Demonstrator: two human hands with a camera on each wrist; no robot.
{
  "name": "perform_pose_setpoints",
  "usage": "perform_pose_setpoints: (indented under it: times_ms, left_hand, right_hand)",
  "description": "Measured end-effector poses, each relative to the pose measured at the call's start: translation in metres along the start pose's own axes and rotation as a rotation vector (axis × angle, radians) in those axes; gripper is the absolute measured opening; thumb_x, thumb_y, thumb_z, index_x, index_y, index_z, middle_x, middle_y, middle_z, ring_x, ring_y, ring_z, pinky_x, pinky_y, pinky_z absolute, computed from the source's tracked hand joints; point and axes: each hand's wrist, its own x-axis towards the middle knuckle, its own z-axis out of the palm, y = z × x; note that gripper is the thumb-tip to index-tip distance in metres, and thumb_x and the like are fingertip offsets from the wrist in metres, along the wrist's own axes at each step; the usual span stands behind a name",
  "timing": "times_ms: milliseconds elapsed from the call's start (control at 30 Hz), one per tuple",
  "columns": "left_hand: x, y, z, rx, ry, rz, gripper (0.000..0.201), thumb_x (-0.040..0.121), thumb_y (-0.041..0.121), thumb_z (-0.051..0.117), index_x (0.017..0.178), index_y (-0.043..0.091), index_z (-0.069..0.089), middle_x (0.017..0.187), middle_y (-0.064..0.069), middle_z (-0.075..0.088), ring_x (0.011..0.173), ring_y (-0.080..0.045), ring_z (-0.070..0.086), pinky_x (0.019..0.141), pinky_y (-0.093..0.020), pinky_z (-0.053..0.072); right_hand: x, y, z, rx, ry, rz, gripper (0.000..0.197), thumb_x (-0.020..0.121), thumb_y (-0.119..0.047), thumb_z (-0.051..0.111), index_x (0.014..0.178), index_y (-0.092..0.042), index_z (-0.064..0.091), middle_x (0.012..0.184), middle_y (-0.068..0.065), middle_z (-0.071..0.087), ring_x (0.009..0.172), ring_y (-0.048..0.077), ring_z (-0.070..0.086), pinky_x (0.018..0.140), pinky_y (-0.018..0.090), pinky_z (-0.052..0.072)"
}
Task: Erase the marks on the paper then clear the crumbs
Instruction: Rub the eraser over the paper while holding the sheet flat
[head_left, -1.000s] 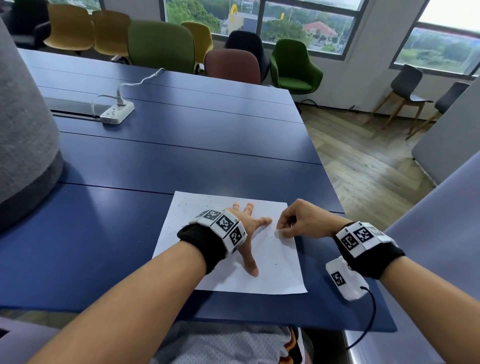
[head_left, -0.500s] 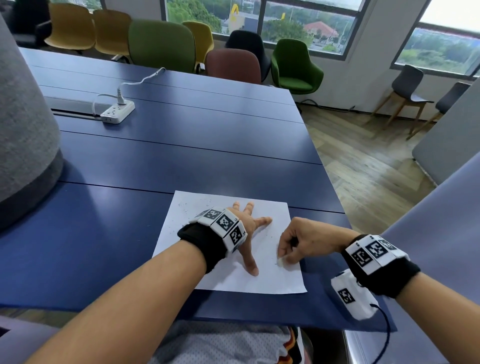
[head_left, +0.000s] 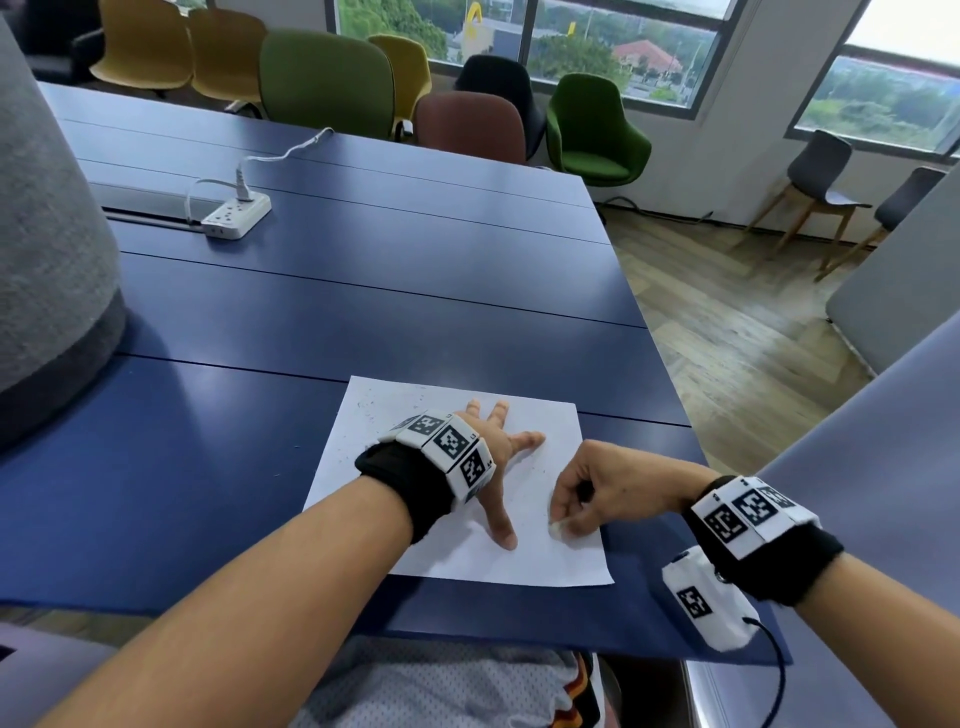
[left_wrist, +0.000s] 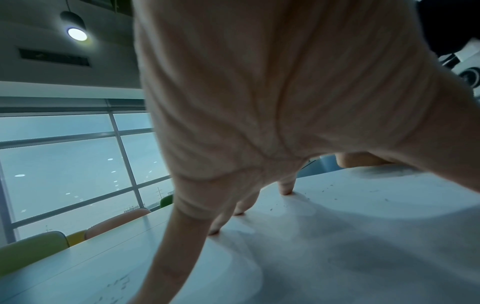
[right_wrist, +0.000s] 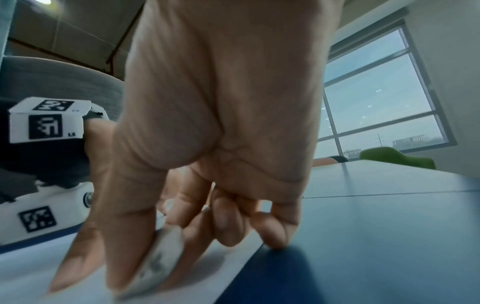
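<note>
A white sheet of paper (head_left: 524, 561) lies near the front edge of the blue table (head_left: 363, 291). My left hand (head_left: 501, 447) lies spread on the paper, fingers straight, fingertips (left_wrist: 285, 190) pressing the sheet down. My right hand (head_left: 569, 512) pinches a small white eraser (head_left: 556, 529) between thumb and fingers and holds it against the paper's near right part. In the right wrist view the eraser (right_wrist: 158, 265) is grey and smudged, its tip on the sheet. Dark crumbs (head_left: 384, 405) speckle the paper's far left area, and crumbs (left_wrist: 335, 198) also lie by my left fingers.
A white power strip (head_left: 236, 218) with a cable sits far left on the table. A grey rounded object (head_left: 47, 249) stands at the left. Coloured chairs (head_left: 327, 83) line the far side. The table's right edge drops to a wooden floor (head_left: 727, 332).
My right hand with the eraser has moved toward me along the paper's right side, from near my left index finger to the near right part. My left hand has stayed put.
</note>
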Motion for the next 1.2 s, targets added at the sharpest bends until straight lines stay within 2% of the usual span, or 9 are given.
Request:
perform_pose_setpoints:
  times_ms: [133,300,433,567,700,833,1000,1133,1200]
  left_hand:
    - [0.001,0.000,0.000,-0.001,0.003,0.010,0.136,0.056,0.070,0.083,0.151,0.052,-0.013,0.163,-0.003,-0.025,0.150,-0.035,-0.015,0.117,-0.058,0.017]
    - [0.002,0.000,-0.001,-0.002,-0.004,-0.006,0.137,0.055,0.069,0.084,0.151,0.053,-0.013,0.163,-0.003,-0.025,0.150,-0.036,-0.015,0.117,-0.060,0.016]
    - [0.003,0.000,0.001,-0.008,0.006,0.004,0.137,0.054,0.070,0.083,0.151,0.053,-0.012,0.163,-0.003,-0.024,0.150,-0.036,-0.015,0.118,-0.059,0.016]
    - [0.002,0.000,0.000,-0.007,-0.004,0.004,0.137,0.055,0.070,0.083,0.151,0.053,-0.013,0.163,-0.004,-0.024,0.150,-0.036,-0.016,0.118,-0.059,0.014]
    - [0.003,-0.001,0.000,-0.012,0.001,0.007,0.138,0.054,0.070,0.084,0.151,0.053,-0.013,0.163,-0.004,-0.024,0.150,-0.036,-0.016,0.118,-0.059,0.014]
    - [0.000,0.000,-0.001,-0.005,-0.001,0.007,0.137,0.056,0.069,0.083,0.151,0.051,-0.013,0.163,-0.004,-0.025,0.150,-0.036,-0.016,0.118,-0.058,0.014]
    - [0.001,0.000,0.001,0.002,0.010,0.010,0.136,0.055,0.070,0.083,0.151,0.052,-0.012,0.164,-0.003,-0.023,0.151,-0.035,-0.013,0.116,-0.058,0.018]
    - [0.002,0.000,0.001,0.010,0.015,0.004,0.137,0.054,0.070,0.083,0.151,0.052,-0.012,0.164,-0.003,-0.021,0.151,-0.035,-0.012,0.116,-0.059,0.019]
    - [0.001,0.001,0.001,0.018,0.013,0.007,0.137,0.055,0.071,0.083,0.151,0.052,-0.012,0.164,-0.003,-0.021,0.151,-0.035,-0.012,0.116,-0.059,0.018]
  right_hand:
    - [0.005,0.006,-0.011,0.025,0.235,0.047,0.005,0.079,-0.021,0.079,0.078,-0.017,0.076,0.074,0.001,0.072,0.059,0.003,0.050,0.060,0.018,0.042]
    - [-0.004,-0.003,0.005,-0.029,-0.016,-0.002,0.009,0.077,-0.017,0.077,0.077,-0.026,0.075,0.070,-0.008,0.068,0.062,0.003,0.052,0.066,0.023,0.046]
    - [-0.001,0.003,-0.001,-0.004,0.138,0.036,0.002,0.078,-0.019,0.077,0.078,-0.019,0.076,0.068,-0.010,0.067,0.059,0.002,0.050,0.061,0.019,0.043]
    - [-0.004,-0.004,0.010,-0.003,0.014,-0.004,0.007,0.078,-0.022,0.077,0.081,-0.016,0.075,0.073,-0.001,0.070,0.062,0.004,0.052,0.065,0.025,0.046]
    - [0.001,0.004,-0.003,0.008,0.136,0.050,0.003,0.078,-0.019,0.077,0.079,-0.017,0.076,0.068,-0.009,0.066,0.059,0.003,0.049,0.060,0.018,0.042]
    - [-0.002,-0.001,0.000,-0.028,-0.043,0.032,0.005,0.077,-0.018,0.077,0.077,-0.023,0.075,0.072,-0.009,0.070,0.063,0.002,0.055,0.068,0.023,0.048]
    - [0.008,0.008,-0.020,0.064,0.265,0.110,0.006,0.077,-0.018,0.080,0.077,-0.013,0.076,0.068,-0.004,0.069,0.056,-0.001,0.055,0.057,0.011,0.042]
    - [0.001,0.001,-0.009,0.006,0.014,0.112,0.006,0.076,-0.010,0.076,0.082,-0.009,0.076,0.072,0.007,0.071,0.061,0.005,0.056,0.063,0.017,0.045]
    - [0.005,0.004,-0.016,-0.003,0.026,0.118,0.007,0.075,-0.010,0.077,0.082,-0.011,0.077,0.072,0.003,0.072,0.062,0.005,0.057,0.066,0.020,0.047]
